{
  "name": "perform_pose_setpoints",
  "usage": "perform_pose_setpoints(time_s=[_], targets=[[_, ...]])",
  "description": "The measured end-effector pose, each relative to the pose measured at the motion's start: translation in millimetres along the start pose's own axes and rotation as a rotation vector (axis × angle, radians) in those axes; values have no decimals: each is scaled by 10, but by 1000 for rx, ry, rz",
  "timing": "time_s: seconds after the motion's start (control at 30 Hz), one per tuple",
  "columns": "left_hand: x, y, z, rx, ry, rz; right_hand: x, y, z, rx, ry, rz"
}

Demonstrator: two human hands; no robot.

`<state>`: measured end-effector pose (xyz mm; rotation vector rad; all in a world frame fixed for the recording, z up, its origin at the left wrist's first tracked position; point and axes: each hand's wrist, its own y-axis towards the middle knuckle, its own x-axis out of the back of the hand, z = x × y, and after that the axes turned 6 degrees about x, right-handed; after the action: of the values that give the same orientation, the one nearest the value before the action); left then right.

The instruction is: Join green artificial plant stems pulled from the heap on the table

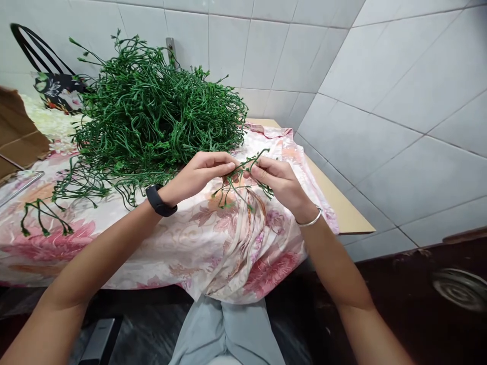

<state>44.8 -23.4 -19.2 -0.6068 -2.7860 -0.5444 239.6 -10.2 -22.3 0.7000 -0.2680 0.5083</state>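
My left hand (210, 172) pinches a green artificial flower stem (238, 188) between thumb and fingers, just above the cloth. On the same branching stem, my right hand (277, 180) is closed from the other side, its fingertips close to the left ones. Thin stem ends stick out above and below the fingers. Behind my left hand rises a large tangled heap of green artificial stems (160, 111). A separate stem piece (44, 223) lies at the left on the floral cloth (182, 253).
At the left are cream artificial flowers (49, 121), a brown cardboard piece (19, 132), a metal rod (23, 187) and a black floral bag (61, 91). White tiled walls (262, 56) stand behind and right. The board's bare edge (338, 208) shows at the right. A phone (98, 340) lies below.
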Motion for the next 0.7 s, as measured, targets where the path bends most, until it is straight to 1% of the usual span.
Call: perform_pose_setpoints(time_s=[0.1,0.17,0.27,0.37,0.47,0.7], targets=[[-26,-19,-12,-6,-66,-4,20,-12,-14,-58,109,-8],[-50,-33,-30,-12,-101,9,30,-23,-7,-68,165,2],[-81,-50,-57,-13,-135,31,30,-38,38,-61,228,42],[-90,-57,-67,-9,-121,38,20,-46,88,-65,265,84],[-83,-60,-66,7,-105,29,21,-49,111,-60,249,101],[-79,-61,-67,9,-77,35,21,-61,126,-19,111,100]])
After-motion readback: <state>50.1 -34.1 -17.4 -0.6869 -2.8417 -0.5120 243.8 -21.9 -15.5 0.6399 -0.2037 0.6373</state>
